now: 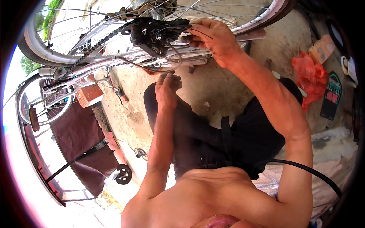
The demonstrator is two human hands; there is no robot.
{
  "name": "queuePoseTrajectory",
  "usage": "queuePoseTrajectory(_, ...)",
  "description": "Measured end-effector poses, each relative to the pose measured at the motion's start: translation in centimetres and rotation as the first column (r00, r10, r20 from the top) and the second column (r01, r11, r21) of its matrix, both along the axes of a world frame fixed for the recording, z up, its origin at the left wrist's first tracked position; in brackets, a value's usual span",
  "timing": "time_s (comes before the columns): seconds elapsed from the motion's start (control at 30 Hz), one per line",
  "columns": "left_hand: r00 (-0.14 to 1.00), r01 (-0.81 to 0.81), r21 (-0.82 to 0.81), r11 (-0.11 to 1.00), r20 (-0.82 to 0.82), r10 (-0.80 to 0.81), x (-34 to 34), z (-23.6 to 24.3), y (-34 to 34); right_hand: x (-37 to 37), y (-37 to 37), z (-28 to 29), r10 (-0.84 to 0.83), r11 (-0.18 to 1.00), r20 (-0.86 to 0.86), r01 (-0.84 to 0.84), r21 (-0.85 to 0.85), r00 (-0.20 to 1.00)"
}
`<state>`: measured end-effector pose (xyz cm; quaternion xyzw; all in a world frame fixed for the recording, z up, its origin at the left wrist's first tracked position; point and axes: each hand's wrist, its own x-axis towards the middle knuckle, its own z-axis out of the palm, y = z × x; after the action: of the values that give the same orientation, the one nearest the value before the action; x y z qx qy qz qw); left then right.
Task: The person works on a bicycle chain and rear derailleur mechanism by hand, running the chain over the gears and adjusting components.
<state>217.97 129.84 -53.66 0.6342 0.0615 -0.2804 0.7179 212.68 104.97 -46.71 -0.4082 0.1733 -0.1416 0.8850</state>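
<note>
A black rear derailleur (152, 38) is mounted by the hub of a spoked bicycle wheel (262, 22). My right hand (220, 41) reaches its right end, with the thumb and forefinger closed on that end; the other fingers curl below. A thin dark wire (201, 32) sticks out across these fingers. From the derailleur a grey cable housing (178, 57) loops down and runs left. Just under that loop is my left hand (167, 90), its fingers curled together; what they hold, if anything, is hidden. The chain (100, 40) stretches left from the derailleur.
An orange brick (89, 95) and hand tools (121, 95) lie on the concrete at left. Another bicycle wheel (23, 99) stands beyond. At right are a red plastic bag (308, 74), a second brick (322, 48) and a dark flat package (331, 97). A crank with chainring (123, 174) lies lower left.
</note>
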Motion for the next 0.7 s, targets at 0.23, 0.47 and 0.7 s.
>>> queuePoseTrajectory(0.23,1.000,0.017,0.000,1.000,0.005,-0.017,0.03,-0.41,0.04,-0.31,0.26,0.20,-0.010,0.999,-0.001,0.010,0.035,1.000)
queuePoseTrajectory(0.47,1.000,0.025,-0.009,1.000,0.013,-0.025,0.01,-0.58,0.06,-0.73,0.42,0.83,-0.012,0.994,0.015,0.010,0.110,1.000)
queuePoseTrajectory(0.7,0.999,0.033,0.025,0.999,0.014,-0.034,-0.31,-0.45,-0.18,-0.83,-0.14,0.41,0.063,0.998,-0.031,-0.062,0.027,0.998)
